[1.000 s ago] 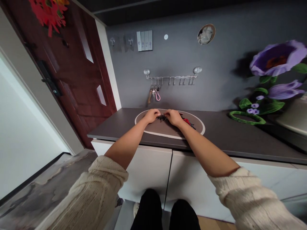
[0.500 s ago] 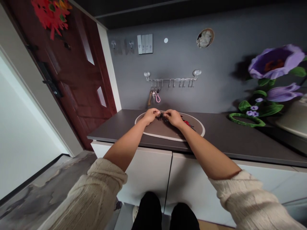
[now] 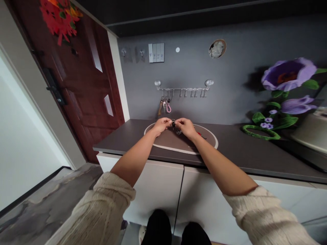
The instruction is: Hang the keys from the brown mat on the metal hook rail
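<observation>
Delicately, it seems: the left hand (image 3: 161, 125) and right hand (image 3: 186, 127) are both drawn into narrow pinches on a small dark key ring (image 3: 173, 124), held over the far part of an oval mat (image 3: 176, 150). It should handle as light, stiff and a little slippery, so the metal loop looks the surest hold. A red key fob (image 3: 200, 135) lies just beyond the right hand. Behind the dark countertop (image 3: 122, 143), keys (image 3: 165, 106) hang from a metal hook rail (image 3: 182, 89) — a wood-red door (image 3: 87, 112) stands to the left.

a home entryway: dark red front door (image 3: 84, 98) with keypad lock (image 3: 55, 86), white shoe cabinet (image 3: 153, 194), wall key rack (image 3: 183, 89).
</observation>
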Available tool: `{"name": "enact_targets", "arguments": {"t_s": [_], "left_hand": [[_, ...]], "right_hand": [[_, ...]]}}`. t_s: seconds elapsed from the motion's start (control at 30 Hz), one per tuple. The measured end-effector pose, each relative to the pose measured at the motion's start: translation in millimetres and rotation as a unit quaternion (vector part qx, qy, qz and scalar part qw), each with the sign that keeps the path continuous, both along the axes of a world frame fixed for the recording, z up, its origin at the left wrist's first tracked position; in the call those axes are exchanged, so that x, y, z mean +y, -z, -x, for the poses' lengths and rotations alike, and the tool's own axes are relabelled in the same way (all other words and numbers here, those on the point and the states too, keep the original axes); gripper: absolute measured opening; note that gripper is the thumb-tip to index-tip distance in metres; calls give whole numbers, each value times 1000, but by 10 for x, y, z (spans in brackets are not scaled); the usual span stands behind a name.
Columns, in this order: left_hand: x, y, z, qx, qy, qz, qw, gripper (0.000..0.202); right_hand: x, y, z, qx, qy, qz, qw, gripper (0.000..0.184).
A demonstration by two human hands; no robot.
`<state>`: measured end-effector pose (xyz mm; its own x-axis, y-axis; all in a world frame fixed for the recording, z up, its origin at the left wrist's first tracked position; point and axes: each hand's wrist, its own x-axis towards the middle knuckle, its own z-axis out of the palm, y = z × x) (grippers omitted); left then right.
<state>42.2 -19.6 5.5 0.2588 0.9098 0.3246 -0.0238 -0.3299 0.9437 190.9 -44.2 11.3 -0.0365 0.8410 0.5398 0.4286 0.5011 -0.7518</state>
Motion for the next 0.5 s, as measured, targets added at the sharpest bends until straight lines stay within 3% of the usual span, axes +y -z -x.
{"name": "enact_targets", "arguments": {"t_s": [0.37,0.5], "left_hand": [[25,13,-17,-36,5,-26,999,30],[-11,-14,-30,-45,-21,-20,999,27]], "right_hand": [[-60,-64,-3,-10,-4,-45,999,24],[-50,-74,-16,-13,10,-57,998,25]]}}
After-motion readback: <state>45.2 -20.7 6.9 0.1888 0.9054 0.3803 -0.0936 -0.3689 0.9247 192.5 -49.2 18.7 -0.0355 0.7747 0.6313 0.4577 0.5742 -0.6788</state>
